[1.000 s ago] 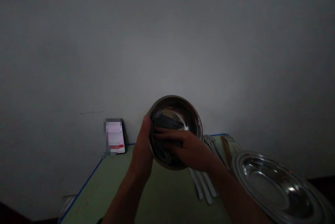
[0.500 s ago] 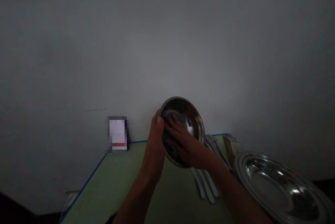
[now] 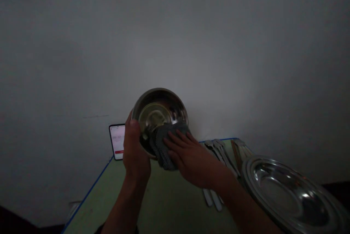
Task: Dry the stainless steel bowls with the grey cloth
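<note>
**Lifted steel bowl (image 3: 160, 110), grey cloth (image 3: 161, 145) on rim**

The left hand (image 3: 135, 153) is clasping the steel bowl by its left rim, tilting the inside toward the person above the table (image 3: 169, 201). The right hand (image 3: 191, 159), fingers flat, is pressing the grey cloth over the lower rim. Rightward, cutlery (image 3: 218, 148) and 1 plate (image 3: 287, 194) are crowding the table; a phone (image 3: 118, 142) is leaning at left.

Both forearms are bare to the wrists, as are the left hand (image 3: 135, 155) and right hand (image 3: 193, 159). In the dim light, a dark patch by the left elbow may be a sleeve hem.
</note>
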A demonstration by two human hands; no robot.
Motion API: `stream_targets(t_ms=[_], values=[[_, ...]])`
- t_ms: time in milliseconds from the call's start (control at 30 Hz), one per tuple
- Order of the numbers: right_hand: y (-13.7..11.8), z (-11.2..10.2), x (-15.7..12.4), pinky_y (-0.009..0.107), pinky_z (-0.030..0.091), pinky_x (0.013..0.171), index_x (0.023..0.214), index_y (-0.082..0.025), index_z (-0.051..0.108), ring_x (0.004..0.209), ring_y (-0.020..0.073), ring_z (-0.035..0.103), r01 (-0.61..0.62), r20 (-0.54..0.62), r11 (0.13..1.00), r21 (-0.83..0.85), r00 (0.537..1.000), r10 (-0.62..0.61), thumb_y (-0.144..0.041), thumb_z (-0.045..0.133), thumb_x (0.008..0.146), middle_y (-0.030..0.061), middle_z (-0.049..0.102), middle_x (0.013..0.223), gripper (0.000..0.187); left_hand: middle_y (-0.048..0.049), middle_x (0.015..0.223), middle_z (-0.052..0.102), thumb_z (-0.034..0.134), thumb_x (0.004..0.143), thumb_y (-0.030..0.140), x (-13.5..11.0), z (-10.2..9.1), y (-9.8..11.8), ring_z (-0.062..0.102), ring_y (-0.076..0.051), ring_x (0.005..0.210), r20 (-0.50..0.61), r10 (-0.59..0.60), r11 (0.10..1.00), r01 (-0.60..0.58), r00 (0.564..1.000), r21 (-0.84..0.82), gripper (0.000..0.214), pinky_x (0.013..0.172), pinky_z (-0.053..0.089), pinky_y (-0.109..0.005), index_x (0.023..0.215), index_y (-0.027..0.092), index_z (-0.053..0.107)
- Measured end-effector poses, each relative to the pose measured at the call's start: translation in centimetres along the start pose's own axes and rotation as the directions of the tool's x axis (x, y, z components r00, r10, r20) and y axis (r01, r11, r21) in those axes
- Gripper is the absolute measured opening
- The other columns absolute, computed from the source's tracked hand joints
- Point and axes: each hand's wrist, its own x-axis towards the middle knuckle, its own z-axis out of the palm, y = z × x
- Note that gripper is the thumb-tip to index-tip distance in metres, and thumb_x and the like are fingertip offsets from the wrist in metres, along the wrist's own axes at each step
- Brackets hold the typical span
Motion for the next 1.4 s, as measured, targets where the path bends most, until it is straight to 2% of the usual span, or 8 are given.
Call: stream_targets(t_ms=[167, 333, 533, 667, 933, 1100, 1267, 1400], values=[[1.3, 0.6, 0.2, 0.059, 0.019, 0.119, 0.143, -0.01, 0.047, 0.147, 0.0323, 0.024, -0.208, -0.128, 0.963, -0.174, 0.974, 0.187, -0.031, 0.036, 0.099, 0.0141, 0.035, 0.154, 0.05, -0.0013, 0.138, 0.059, 0.051, 0.092, 0.047, -1.7, 1.0, 0.2, 0.049, -0.024, 0.133, -0.004, 0.064, 0.997, -0.064, 0.998, 0.053, 0.043, 0.113, 0.035, -0.037, 0.131, 0.029, 0.057], [2.4, 0.1, 0.4, 0.06, 0.01, 0.12, 0.151, -0.005, 0.031, 0.15, 0.0329, 0.011, -0.312, -0.296, 0.927, -0.209, 0.923, 0.244, -0.029, 0.035, 0.098, 0.0112, 0.019, 0.16, 0.058, 0.0004, 0.143, 0.057, 0.051, 0.092, 0.051, -3.1, 2.4, 0.6, 0.043, -0.023, 0.139, 0.1, -0.014, 0.993, 0.002, 0.995, 0.118, 0.047, 0.116, 0.03, -0.034, 0.134, 0.03, 0.056], [2.1, 0.3, 1.3, 0.056, 0.007, 0.121, 0.154, -0.002, 0.018, 0.149, 0.0298, -0.005, -0.211, -0.247, 0.976, 0.054, 0.944, 0.218, -0.04, 0.028, 0.1, 0.0156, -0.001, 0.162, 0.066, 0.0031, 0.151, 0.049, 0.047, 0.09, 0.061, -3.7, 2.7, -0.6, 0.031, -0.023, 0.146, 0.204, -0.16, 0.985, 0.144, 0.966, 0.09, 0.053, 0.122, 0.019, -0.036, 0.136, 0.033, 0.055], [0.9, 0.2, 1.4, 0.055, 0.007, 0.121, 0.154, -0.006, 0.019, 0.148, 0.028, -0.007, -0.108, -0.188, 0.966, 0.235, 0.97, 0.154, -0.04, 0.029, 0.101, 0.0163, 0.004, 0.163, 0.064, 0.0031, 0.152, 0.047, 0.04, 0.092, 0.064, -3.4, 2.4, -1.1, 0.029, -0.022, 0.147, 0.244, -0.15, 0.988, 0.135, 0.958, 0.08, 0.056, 0.123, 0.014, -0.038, 0.136, 0.033, 0.055], [0.0, -1.2, 0.6, 0.045, 0.019, 0.123, 0.144, -0.011, 0.045, 0.147, 0.0203, 0.025, 0.217, 0.001, 0.923, 0.319, 0.973, -0.23, -0.025, 0.031, 0.101, 0.0129, 0.044, 0.152, 0.047, -0.0045, 0.135, 0.063, 0.051, 0.091, 0.046, -1.2, 1.2, 0.0, 0.05, -0.028, 0.132, 0.123, -0.085, 0.992, 0.072, 0.989, 0.102, 0.043, 0.116, 0.032, -0.044, 0.127, 0.026, 0.061], [-0.3, -1.3, 0.0, 0.05, 0.028, 0.119, 0.132, -0.015, 0.059, 0.137, 0.0246, 0.045, 0.156, 0.016, 0.978, 0.138, 0.987, -0.16, -0.025, 0.033, 0.101, 0.011, 0.055, 0.143, 0.041, -0.0086, 0.141, 0.057, 0.046, 0.095, 0.04, -0.9, 0.5, 1.3, 0.05, -0.026, 0.132, -0.058, -0.042, 0.973, 0.054, 0.997, 0.223, 0.042, 0.112, 0.038, -0.039, 0.132, 0.021, 0.054], [0.3, 0.2, 0.2, 0.064, 0.021, 0.117, 0.124, -0.015, 0.063, 0.144, 0.033, 0.033, -0.115, -0.205, 0.993, -0.031, 0.973, 0.106, -0.027, 0.036, 0.099, 0.0151, 0.048, 0.148, 0.038, -0.0085, 0.14, 0.055, 0.043, 0.096, 0.043, -0.8, 0.4, 0.7, 0.049, -0.026, 0.133, -0.13, 0.167, 0.946, -0.122, 0.977, 0.3, 0.043, 0.111, 0.038, -0.039, 0.133, 0.022, 0.052], [1.3, 1.5, 1.3, 0.054, 0.025, 0.119, 0.134, -0.002, 0.043, 0.148, 0.0317, 0.021, -0.148, -0.489, 0.977, 0.154, 0.848, 0.205, -0.017, 0.042, 0.089, 0.0261, 0.024, 0.158, 0.048, -0.008, 0.148, 0.047, 0.043, 0.097, 0.041, -1.8, 0.9, 0.0, 0.042, -0.025, 0.138, -0.184, 0.218, 0.951, -0.167, 0.958, 0.259, 0.047, 0.114, 0.033, -0.038, 0.141, 0.024, 0.043]])
